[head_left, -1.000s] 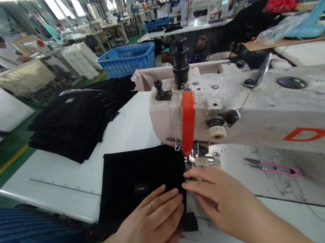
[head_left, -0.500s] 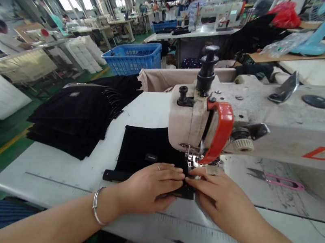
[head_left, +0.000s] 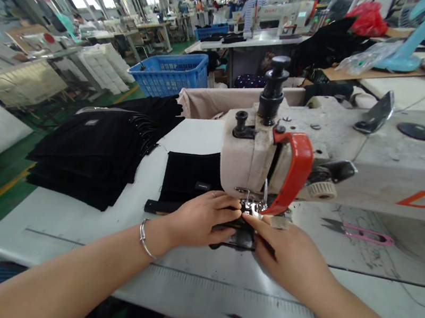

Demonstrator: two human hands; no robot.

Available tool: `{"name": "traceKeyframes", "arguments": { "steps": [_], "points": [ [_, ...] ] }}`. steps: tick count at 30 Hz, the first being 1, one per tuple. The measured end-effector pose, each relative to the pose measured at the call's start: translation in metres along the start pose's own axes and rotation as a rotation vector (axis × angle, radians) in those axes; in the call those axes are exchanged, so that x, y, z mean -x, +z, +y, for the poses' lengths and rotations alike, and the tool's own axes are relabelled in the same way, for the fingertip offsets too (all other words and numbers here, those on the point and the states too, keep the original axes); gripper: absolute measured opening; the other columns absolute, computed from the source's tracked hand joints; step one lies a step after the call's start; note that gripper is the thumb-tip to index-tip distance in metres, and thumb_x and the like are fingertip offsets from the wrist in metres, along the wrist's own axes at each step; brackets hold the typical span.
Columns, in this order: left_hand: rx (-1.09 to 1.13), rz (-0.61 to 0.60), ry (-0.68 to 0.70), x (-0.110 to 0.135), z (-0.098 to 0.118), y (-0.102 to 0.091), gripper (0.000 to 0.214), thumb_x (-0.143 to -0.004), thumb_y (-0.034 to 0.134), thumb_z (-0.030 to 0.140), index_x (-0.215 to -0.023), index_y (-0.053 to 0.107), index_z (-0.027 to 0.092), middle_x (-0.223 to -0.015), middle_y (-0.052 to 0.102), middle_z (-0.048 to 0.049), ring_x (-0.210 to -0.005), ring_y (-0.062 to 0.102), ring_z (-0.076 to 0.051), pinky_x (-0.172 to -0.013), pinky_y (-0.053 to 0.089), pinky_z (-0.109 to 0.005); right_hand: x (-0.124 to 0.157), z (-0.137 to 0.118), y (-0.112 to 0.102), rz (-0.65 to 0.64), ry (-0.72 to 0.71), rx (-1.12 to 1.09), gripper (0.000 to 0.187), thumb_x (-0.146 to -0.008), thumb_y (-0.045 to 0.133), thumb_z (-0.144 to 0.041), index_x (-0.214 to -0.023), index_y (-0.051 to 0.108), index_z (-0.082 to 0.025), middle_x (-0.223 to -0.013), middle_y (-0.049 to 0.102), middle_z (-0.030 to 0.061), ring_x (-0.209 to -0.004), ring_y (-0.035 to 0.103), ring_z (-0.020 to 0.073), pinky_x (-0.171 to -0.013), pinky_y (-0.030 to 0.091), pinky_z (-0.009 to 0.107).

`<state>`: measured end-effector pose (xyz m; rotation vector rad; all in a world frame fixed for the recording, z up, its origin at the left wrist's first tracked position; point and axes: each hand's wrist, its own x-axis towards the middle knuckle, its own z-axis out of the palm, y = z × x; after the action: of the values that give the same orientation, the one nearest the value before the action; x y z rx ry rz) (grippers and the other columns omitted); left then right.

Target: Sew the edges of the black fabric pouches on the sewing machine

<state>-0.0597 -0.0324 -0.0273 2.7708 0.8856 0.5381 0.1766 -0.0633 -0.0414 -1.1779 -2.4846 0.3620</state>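
Note:
A black fabric piece (head_left: 186, 171) with a small dark label (head_left: 203, 186) lies on the machine bed, its right side at the presser foot (head_left: 252, 208) of a white sewing machine (head_left: 240, 152). Along its near edge runs a black strip (head_left: 158, 207). My left hand (head_left: 203, 219) rests on the fabric with outstretched fingers, left of the foot, thumb apart. My right hand (head_left: 290, 252) has its fingers extended onto the cloth just in front of the foot, fingertips close to the left hand's. The cloth beneath the fingers is mostly hidden.
Stacked black fabric pieces (head_left: 88, 150) lie at the left of the table. Pink-handled thread snips (head_left: 368, 234) are right of the needle area. A red guard (head_left: 300, 162) fronts the machine head. Behind stand a blue basket (head_left: 169, 74) and a person (head_left: 252, 9) at another machine.
The fabric and its near strip have moved away from me, further under the machine head. Both hands have moved forward with it, still resting on the cloth.

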Motion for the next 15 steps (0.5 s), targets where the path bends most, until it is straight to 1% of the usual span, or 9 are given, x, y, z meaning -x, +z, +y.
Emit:
{"name": "traceKeyframes", "arguments": {
  "steps": [2,4,6,7,9,12,15],
  "points": [
    [-0.028,-0.023,-0.017,0.001,-0.002,-0.002,0.029,-0.094,0.056,0.03,-0.119,0.061,0.017,-0.122,0.063,-0.0087,-0.118,0.056,-0.024,-0.104,0.046,-0.043,0.002,0.001,0.0,0.033,-0.008,-0.028,0.026,-0.089,0.047,-0.014,-0.11,0.061,-0.019,-0.107,0.067,0.0109,-0.091,0.064,0.027,-0.077,0.054,0.042],
    [-0.057,-0.046,-0.039,0.002,-0.006,-0.004,0.029,-0.095,0.055,0.031,-0.121,0.062,0.02,-0.123,0.063,-0.0078,-0.118,0.055,-0.026,-0.103,0.045,-0.046,0.003,0.004,-0.003,0.137,-0.009,-0.063,0.022,-0.09,0.047,-0.015,-0.104,0.062,-0.017,-0.11,0.065,0.0127,-0.097,0.062,0.0265,-0.081,0.053,0.041],
    [-0.055,-0.027,-0.045,0.005,-0.011,-0.006,0.027,-0.095,0.057,0.031,-0.118,0.065,0.021,-0.12,0.064,-0.0073,-0.115,0.056,-0.026,-0.101,0.045,-0.047,0.004,0.008,-0.006,0.247,0.008,-0.047,0.019,-0.092,0.048,-0.018,-0.103,0.063,-0.016,-0.109,0.064,0.0132,-0.1,0.059,0.0265,-0.084,0.051,0.041],
    [-0.037,-0.005,-0.045,0.006,-0.013,-0.006,0.025,-0.095,0.058,0.03,-0.116,0.066,0.021,-0.118,0.066,-0.007,-0.112,0.058,-0.025,-0.099,0.047,-0.046,0.004,0.009,-0.008,0.274,0.023,-0.015,0.018,-0.093,0.048,-0.02,-0.101,0.064,-0.015,-0.106,0.064,0.0128,-0.099,0.058,0.0267,-0.085,0.05,0.041],
    [0.029,0.05,-0.044,0.007,-0.014,-0.004,0.021,-0.094,0.058,0.026,-0.113,0.068,0.02,-0.112,0.068,-0.0059,-0.106,0.061,-0.022,-0.096,0.05,-0.043,0.002,0.012,-0.011,0.253,0.061,0.076,0.02,-0.095,0.048,-0.024,-0.094,0.066,-0.016,-0.099,0.064,0.0114,-0.096,0.058,0.0274,-0.084,0.048,0.042],
    [0.154,0.142,-0.089,0.007,-0.005,0.005,0.017,-0.092,0.061,0.019,-0.107,0.07,0.019,-0.107,0.071,-0.0045,-0.101,0.063,-0.02,-0.094,0.053,-0.04,-0.002,0.012,-0.012,0.178,0.125,0.189,0.027,-0.096,0.048,-0.03,-0.081,0.066,-0.018,-0.09,0.064,0.0096,-0.089,0.058,0.0276,-0.078,0.047,0.041],
    [0.216,0.209,-0.149,0.006,0.003,0.012,0.016,-0.089,0.063,0.012,-0.102,0.072,0.018,-0.103,0.073,-0.0052,-0.1,0.065,-0.02,-0.093,0.053,-0.04,-0.005,0.012,-0.01,0.196,0.155,0.213,0.022,-0.094,0.053,-0.033,-0.084,0.065,-0.017,-0.092,0.063,0.0096,-0.089,0.057,0.0269,-0.077,0.046,0.039]
  ]
}}
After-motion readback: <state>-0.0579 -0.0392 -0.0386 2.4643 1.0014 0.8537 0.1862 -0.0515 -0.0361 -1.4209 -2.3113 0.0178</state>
